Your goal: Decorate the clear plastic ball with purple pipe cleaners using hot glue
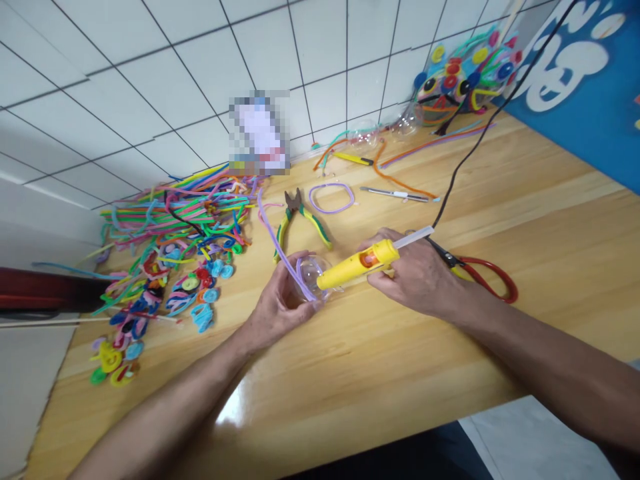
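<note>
My left hand (279,303) is closed round a clear plastic ball (311,272) with a lilac pipe cleaner (274,235) laid along its rim and trailing up to the left. My right hand (417,272) grips a yellow hot glue gun (356,265), a glue stick poking from its rear. The gun's nozzle touches the ball's edge. Both hands rest over the wooden table (380,373).
A heap of coloured pipe cleaners and coiled shapes (175,247) lies at the left. Pliers (299,217), a lilac loop (331,198), red-handled scissors (480,272), a craft knife (397,194) and a black cord (480,140) lie behind the hands. A colourful pipe-cleaner figure (463,73) stands at the back right.
</note>
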Motion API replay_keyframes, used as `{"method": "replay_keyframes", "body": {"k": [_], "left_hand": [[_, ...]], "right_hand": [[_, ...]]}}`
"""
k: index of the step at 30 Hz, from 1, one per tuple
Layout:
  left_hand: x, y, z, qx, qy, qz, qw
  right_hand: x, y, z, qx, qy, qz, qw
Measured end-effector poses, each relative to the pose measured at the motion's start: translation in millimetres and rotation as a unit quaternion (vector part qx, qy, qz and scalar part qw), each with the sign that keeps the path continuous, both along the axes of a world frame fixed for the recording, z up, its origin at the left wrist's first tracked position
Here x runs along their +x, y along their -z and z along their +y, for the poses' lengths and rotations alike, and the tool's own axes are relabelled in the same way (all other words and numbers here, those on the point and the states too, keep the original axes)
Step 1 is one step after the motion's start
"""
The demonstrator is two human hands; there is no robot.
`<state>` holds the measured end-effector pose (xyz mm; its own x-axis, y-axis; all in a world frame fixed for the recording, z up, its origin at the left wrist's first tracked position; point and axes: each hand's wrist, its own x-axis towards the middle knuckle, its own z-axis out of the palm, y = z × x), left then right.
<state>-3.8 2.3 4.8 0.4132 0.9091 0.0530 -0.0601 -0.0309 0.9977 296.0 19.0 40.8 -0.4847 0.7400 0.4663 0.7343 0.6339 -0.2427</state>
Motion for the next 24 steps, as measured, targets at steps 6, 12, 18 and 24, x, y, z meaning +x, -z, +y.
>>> {"method": "replay_keyframes", "body": {"k": [6, 12, 18, 24], "left_hand": [[-1, 4.7, 3, -0.008, -0.008, 0.008, 1.000], [-2, 7.2, 5, -0.008, -0.010, 0.011, 1.000], [-2, 14.9, 8, 0.025, -0.016, 0.022, 0.999], [-3, 22.0, 10, 0.067, -0.029, 0.050, 0.996]], "right_hand": [[-2, 1.3, 2, 0.008, -0.023, 0.020, 1.000], [14, -22.4, 7, -0.047, 0.130, 0.062, 0.988], [102, -47.0, 21, -0.081, 0.372, 0.156, 0.911], [153, -16.6, 45, -0.143, 0.530, 0.129, 0.826]]}}
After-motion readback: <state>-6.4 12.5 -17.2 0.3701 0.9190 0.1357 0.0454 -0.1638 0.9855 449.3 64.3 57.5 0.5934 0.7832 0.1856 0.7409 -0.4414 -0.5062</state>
